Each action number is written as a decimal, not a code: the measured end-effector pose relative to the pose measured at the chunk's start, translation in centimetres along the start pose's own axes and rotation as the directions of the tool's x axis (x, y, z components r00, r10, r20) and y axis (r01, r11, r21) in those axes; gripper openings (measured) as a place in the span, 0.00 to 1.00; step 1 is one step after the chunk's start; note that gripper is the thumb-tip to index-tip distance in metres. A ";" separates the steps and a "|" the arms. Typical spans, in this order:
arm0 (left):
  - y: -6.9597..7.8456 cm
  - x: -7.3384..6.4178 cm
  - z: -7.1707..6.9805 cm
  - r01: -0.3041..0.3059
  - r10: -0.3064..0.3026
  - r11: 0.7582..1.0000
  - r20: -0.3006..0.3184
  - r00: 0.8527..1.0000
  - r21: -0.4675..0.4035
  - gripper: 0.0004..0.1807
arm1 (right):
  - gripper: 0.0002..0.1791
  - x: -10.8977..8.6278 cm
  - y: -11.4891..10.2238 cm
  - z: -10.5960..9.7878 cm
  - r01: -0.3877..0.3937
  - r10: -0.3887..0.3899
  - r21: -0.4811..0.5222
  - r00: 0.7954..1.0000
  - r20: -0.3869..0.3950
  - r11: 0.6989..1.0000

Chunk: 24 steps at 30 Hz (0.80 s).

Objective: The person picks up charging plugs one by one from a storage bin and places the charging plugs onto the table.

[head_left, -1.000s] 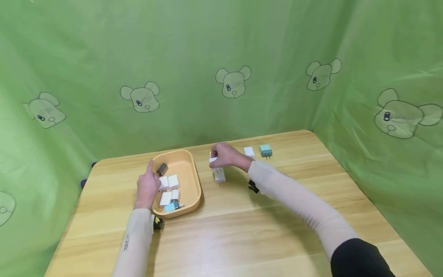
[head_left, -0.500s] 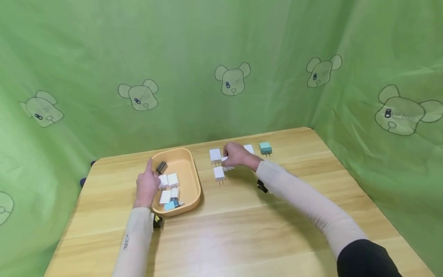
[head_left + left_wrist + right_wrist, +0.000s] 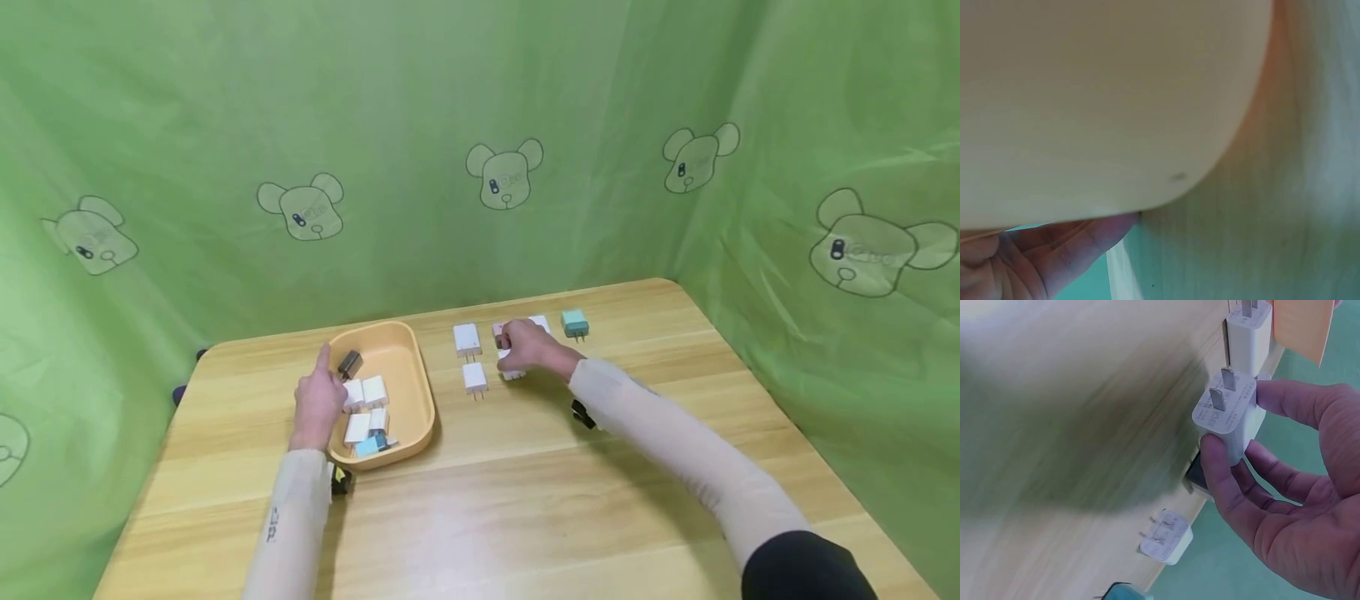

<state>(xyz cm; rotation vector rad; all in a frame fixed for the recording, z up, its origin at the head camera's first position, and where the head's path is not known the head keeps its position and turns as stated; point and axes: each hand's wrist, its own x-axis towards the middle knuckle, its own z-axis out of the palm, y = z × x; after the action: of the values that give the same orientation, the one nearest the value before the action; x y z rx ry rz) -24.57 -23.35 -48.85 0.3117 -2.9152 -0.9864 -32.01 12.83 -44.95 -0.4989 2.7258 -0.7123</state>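
R fingers [image 3: 1222, 478] pinch wht charger [image 3: 1230, 417] btwn tips, L fingers [image 3: 1082, 249] straight agst tray [image 3: 407, 367].

The white wall charger [image 3: 1229, 415] looked like smooth plastic, its prongs [image 3: 1217, 399] shiny metal. The orange tray [image 3: 408, 392] appeared smooth, matt plastic; the tabletop [image 3: 525, 500] showed glossy wood grain; the green curtain [image 3: 405, 167] resembled creased, faintly shiny cloth.
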 end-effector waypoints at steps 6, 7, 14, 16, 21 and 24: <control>0.0 -0.1 0.0 -0.001 0.001 1.000 -0.010 1.000 -0.009 0.36 | 0.11 0.0 0.7 0.5 -0.030 0.030 0.009 0.999 0.013 1.000; 0.0 -0.1 0.0 -0.001 0.001 1.000 -0.009 1.000 -0.012 0.35 | 0.12 -0.1 0.8 0.6 -0.031 0.031 0.009 0.999 0.015 0.999; 0.0 -0.2 -0.1 0.010 -0.010 1.000 0.003 1.000 0.006 0.36 | 0.17 -0.1 0.9 1.0 -0.031 0.031 0.001 0.999 0.032 1.000; 0.0 -0.1 0.0 0.002 -0.002 1.000 -0.004 1.000 0.010 0.36 | 0.18 -0.1 0.8 1.0 -0.034 0.034 0.002 0.999 0.033 0.999; 0.0 -0.1 0.0 -0.006 0.006 1.000 -0.007 1.000 0.020 0.36 | 0.17 0.0 0.9 0.9 -0.048 0.049 -0.010 0.998 0.048 0.999; 0.1 0.0 0.0 -0.005 0.006 1.000 -0.004 1.000 0.018 0.36 | 0.16 -0.1 0.9 0.8 -0.053 0.054 -0.019 0.997 0.051 0.998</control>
<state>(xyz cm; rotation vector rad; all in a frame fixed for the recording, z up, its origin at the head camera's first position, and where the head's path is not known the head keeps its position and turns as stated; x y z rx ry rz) -24.60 -23.29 -48.79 0.3062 -2.9211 -0.9575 -31.89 13.21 -46.09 -0.4409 2.6888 -0.6531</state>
